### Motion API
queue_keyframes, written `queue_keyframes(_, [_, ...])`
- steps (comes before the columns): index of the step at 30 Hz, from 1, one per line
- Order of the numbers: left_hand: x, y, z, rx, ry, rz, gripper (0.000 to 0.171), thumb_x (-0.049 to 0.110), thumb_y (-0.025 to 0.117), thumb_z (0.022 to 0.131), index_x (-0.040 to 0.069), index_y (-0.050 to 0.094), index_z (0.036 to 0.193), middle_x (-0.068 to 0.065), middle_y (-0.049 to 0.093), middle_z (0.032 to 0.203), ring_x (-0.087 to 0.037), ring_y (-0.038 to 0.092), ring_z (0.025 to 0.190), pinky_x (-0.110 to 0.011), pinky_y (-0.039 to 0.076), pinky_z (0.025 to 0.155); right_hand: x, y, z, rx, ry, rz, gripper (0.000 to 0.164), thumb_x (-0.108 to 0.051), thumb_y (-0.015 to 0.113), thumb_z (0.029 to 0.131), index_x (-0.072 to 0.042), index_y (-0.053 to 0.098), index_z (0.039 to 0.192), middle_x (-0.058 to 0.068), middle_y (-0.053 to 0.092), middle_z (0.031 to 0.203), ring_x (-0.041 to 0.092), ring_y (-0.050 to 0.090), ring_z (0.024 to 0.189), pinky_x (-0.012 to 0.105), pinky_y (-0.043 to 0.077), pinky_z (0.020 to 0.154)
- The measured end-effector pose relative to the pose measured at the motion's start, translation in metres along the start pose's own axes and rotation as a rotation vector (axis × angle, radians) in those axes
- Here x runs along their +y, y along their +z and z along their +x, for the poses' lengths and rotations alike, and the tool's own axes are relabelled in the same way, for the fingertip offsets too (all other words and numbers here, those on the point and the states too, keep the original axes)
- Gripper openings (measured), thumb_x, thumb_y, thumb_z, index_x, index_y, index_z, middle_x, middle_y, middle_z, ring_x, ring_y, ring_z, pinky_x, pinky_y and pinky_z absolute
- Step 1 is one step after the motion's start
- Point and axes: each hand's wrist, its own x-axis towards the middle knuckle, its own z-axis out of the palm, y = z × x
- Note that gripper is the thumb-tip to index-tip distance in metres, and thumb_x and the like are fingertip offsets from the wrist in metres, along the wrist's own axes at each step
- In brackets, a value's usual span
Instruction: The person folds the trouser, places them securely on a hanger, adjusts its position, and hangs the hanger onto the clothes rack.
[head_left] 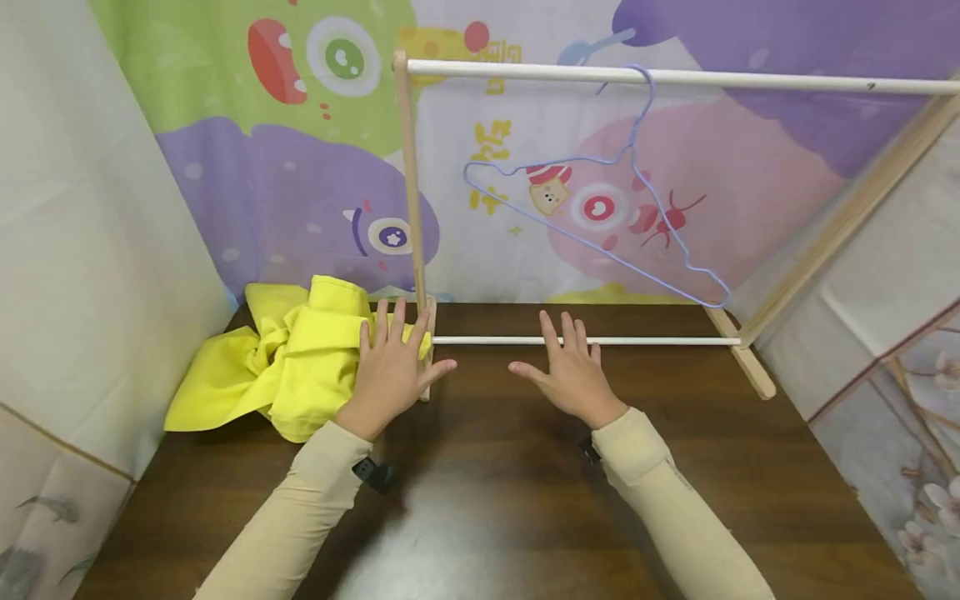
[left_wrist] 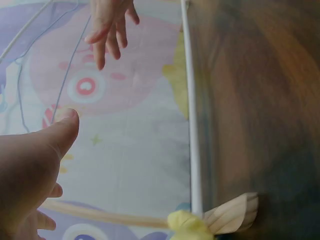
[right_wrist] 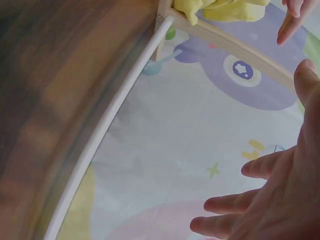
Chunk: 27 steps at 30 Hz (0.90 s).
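Both hands are held out with fingers spread and nothing in them. In the head view my left hand (head_left: pixel 392 368) overlaps the right side of a bundle of yellow cloth (head_left: pixel 315 358), near the rack's left post. My right hand (head_left: pixel 576 377) is over the middle, its fingertips overlapping the lower white bar (head_left: pixel 660 341). A blue wire hanger (head_left: pixel 600 242) hangs by its hook from the upper white rail (head_left: pixel 510 72), tilted down to the right and bare of clothing. The left wrist view shows my left thumb (left_wrist: pixel 65 125) stretched out; the right wrist view shows my right hand (right_wrist: pixel 280 185) with fingers apart.
The wooden rack has a left post (head_left: pixel 411 183), a slanting right post (head_left: pixel 862 208) and feet on the brown table (head_left: pixel 495 500). A cartoon-printed cloth (head_left: pixel 480 250) hangs behind it. Pale panels (head_left: pixel 67 208) stand at both sides.
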Motion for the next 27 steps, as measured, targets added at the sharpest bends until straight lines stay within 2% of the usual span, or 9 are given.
queue_keyframes(3, [-0.007, -0.008, 0.001, -0.022, -0.025, -0.028, 0.085, 0.062, 0.060, 0.087, 0.012, 0.036, 0.151, -0.026, 0.020, 0.159, -0.047, 0.006, 0.149, -0.071, 0.014, 0.112, -0.005, 0.000, 0.003, -0.004, -0.013, 0.017, 0.098, -0.072, 0.047, 0.087, -0.017, 0.007, 0.158, 0.024, 0.007, 0.162, 0.044, 0.004, 0.150, 0.071, 0.015, 0.112])
queue_keyframes(7, [-0.017, -0.015, 0.001, -0.027, -0.054, -0.030, 0.086, 0.062, 0.060, 0.087, 0.011, 0.035, 0.151, -0.027, 0.020, 0.158, -0.049, 0.007, 0.148, -0.071, 0.013, 0.112, -0.010, 0.001, 0.007, 0.000, -0.037, 0.040, 0.098, -0.071, 0.048, 0.088, -0.017, 0.008, 0.158, 0.024, 0.009, 0.162, 0.043, 0.006, 0.150, 0.070, 0.016, 0.113])
queue_keyframes(16, [-0.036, -0.031, 0.004, -0.035, -0.068, -0.003, 0.086, 0.061, 0.059, 0.088, 0.009, 0.032, 0.152, -0.029, 0.015, 0.159, -0.051, 0.003, 0.147, -0.073, 0.010, 0.111, -0.025, 0.003, 0.015, 0.003, -0.077, 0.062, 0.097, -0.070, 0.050, 0.087, -0.018, 0.010, 0.158, 0.025, 0.014, 0.160, 0.043, 0.011, 0.150, 0.068, 0.019, 0.113])
queue_keyframes(27, [-0.052, -0.041, 0.005, -0.048, -0.127, -0.009, 0.087, 0.059, 0.058, 0.090, 0.007, 0.030, 0.152, -0.030, 0.012, 0.159, -0.053, 0.003, 0.146, -0.075, 0.008, 0.109, -0.047, 0.004, 0.022, -0.016, -0.120, 0.081, 0.097, -0.072, 0.048, 0.087, -0.019, 0.008, 0.158, 0.023, 0.013, 0.161, 0.042, 0.011, 0.150, 0.066, 0.017, 0.115])
